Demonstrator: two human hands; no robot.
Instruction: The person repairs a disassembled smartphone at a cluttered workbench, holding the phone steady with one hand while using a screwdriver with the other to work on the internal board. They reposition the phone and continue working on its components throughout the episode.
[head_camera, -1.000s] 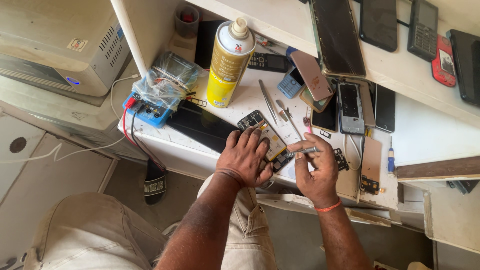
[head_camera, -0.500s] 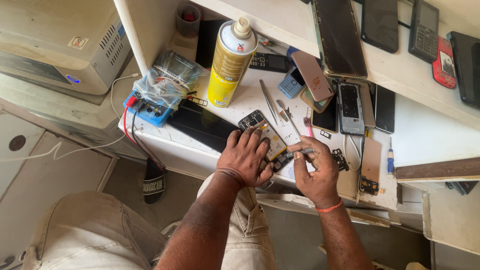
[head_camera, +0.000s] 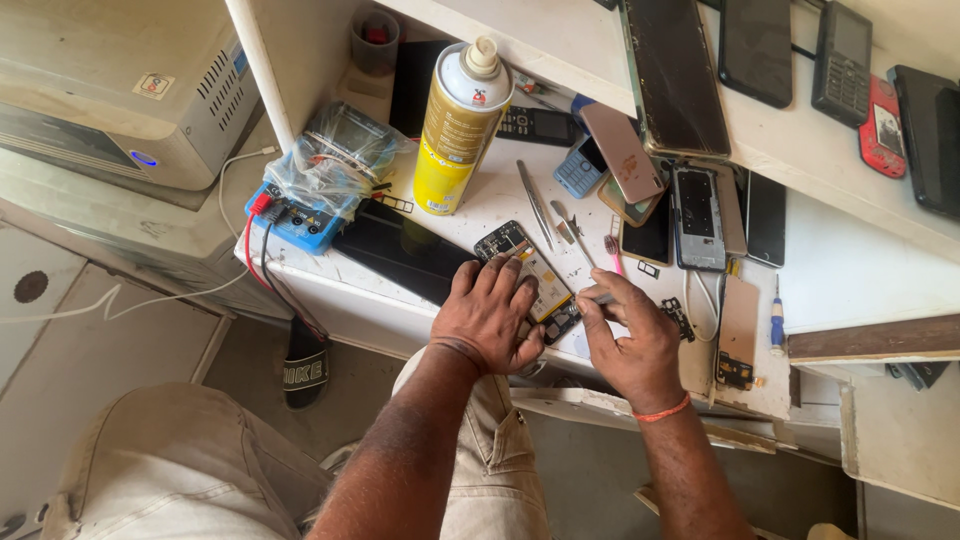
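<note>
An opened black smartphone with exposed circuit board (head_camera: 530, 272) is pressed flat on the white table (head_camera: 850, 270) by the left hand (head_camera: 490, 315); a thin metal tool (head_camera: 598, 298) is pinched by the right hand (head_camera: 630, 345). Beside them, a blue multimeter (head_camera: 300, 215) is held in a clear plastic bag (head_camera: 335, 160).

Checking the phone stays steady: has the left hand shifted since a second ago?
No. The left hand still presses the opened phone, just below the spray can.

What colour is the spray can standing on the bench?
The spray can is yellow-gold with a white cap, seen in the head view.
</note>
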